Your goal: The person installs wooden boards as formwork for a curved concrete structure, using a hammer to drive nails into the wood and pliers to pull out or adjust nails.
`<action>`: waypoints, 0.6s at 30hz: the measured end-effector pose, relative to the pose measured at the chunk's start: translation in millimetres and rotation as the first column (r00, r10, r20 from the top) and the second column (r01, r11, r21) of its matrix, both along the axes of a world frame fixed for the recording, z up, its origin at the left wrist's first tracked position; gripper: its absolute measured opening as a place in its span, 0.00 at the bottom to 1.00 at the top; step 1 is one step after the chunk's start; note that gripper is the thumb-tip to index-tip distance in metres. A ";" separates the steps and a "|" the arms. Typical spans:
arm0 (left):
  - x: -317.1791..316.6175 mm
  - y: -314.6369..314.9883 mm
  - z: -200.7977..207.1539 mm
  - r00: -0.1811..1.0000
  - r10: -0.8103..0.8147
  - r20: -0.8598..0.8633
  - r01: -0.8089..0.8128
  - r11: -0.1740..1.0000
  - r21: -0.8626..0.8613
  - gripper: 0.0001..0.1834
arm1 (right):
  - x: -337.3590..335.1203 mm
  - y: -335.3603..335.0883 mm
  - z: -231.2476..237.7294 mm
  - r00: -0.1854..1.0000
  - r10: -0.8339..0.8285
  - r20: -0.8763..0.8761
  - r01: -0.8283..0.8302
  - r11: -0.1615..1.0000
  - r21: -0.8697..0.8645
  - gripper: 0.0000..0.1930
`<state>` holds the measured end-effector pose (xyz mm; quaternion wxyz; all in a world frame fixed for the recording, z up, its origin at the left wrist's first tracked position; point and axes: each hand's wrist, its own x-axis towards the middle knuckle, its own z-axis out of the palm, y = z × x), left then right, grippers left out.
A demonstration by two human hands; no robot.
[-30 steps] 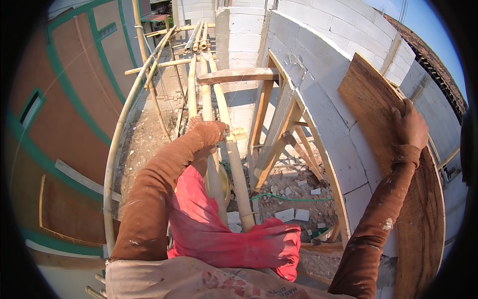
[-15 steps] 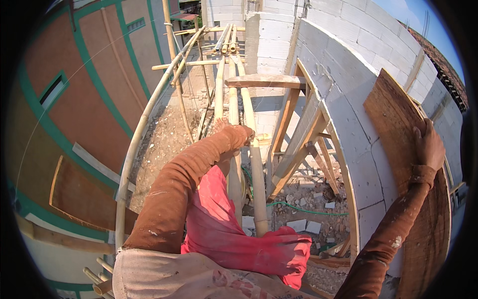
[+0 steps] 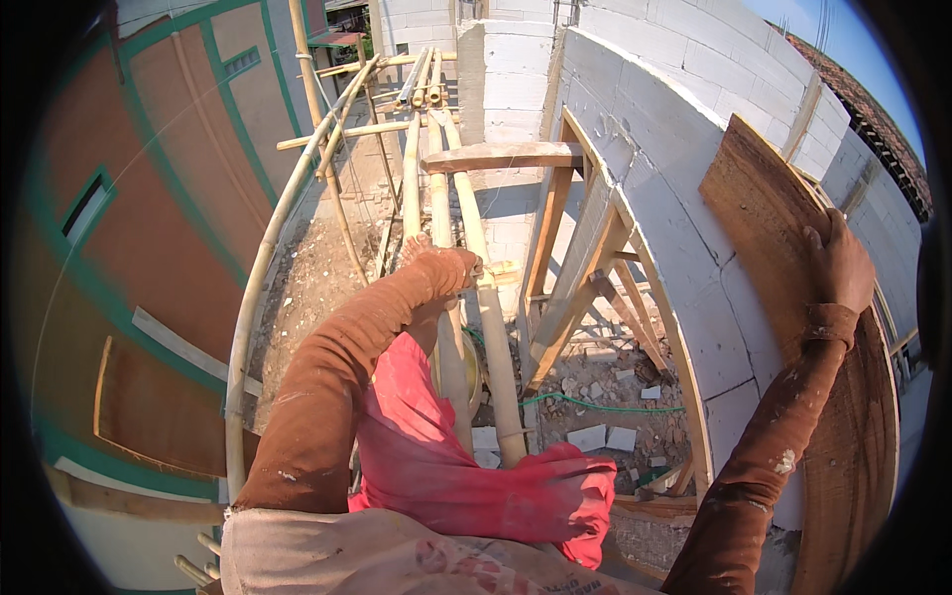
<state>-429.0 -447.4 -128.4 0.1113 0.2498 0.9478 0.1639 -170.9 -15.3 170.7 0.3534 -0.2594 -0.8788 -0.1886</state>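
Note:
My right hand (image 3: 841,260) grips the upper right edge of a brown wooden board (image 3: 759,198), fingers and thumb closed on it. The board stands tilted against the white block wall (image 3: 684,213). My left arm reaches forward over the bamboo poles (image 3: 443,327). At the sleeve's end, my left hand (image 3: 474,270) shows only in part beside the right-hand pole; its fingers are mostly hidden. A bare foot (image 3: 420,248) is on the poles just left of that hand. Red cloth (image 3: 486,501) covers my bent leg.
A short timber (image 3: 504,157) lies across the poles ahead. Wooden braces (image 3: 580,288) stand beside the wall opening. Far below lies rubble (image 3: 595,436) with a green hose (image 3: 605,405). A curved bamboo rail (image 3: 260,268) runs along the left, before a brown and green building (image 3: 164,129).
The view has shifted slightly, so most of the scene sits further left. My right hand stays on the board's edge, and my left hand stays beside the poles.

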 end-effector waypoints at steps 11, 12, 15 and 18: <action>25.6 6.0 34.8 1.000 -0.007 -0.022 0.004 0.990 -0.141 0.13 | -1.4 -14.6 -1.1 1.000 -0.021 -0.012 0.021 1.000 0.013 0.17; 24.1 13.6 35.1 0.998 -0.048 -0.035 0.042 0.986 -0.161 0.13 | 1.3 -12.2 -0.6 0.999 -0.041 -0.002 0.041 0.999 0.016 0.17; -21.5 2.4 -20.2 0.982 0.078 0.170 -0.082 0.997 0.015 0.12 | 1.0 -17.9 3.1 0.999 -0.035 0.021 0.036 0.999 -0.002 0.17; -59.2 -71.4 -76.4 0.892 0.277 0.357 -0.381 0.886 0.264 0.10 | -22.8 -34.5 -4.1 0.998 0.058 0.013 -0.058 0.998 -0.034 0.18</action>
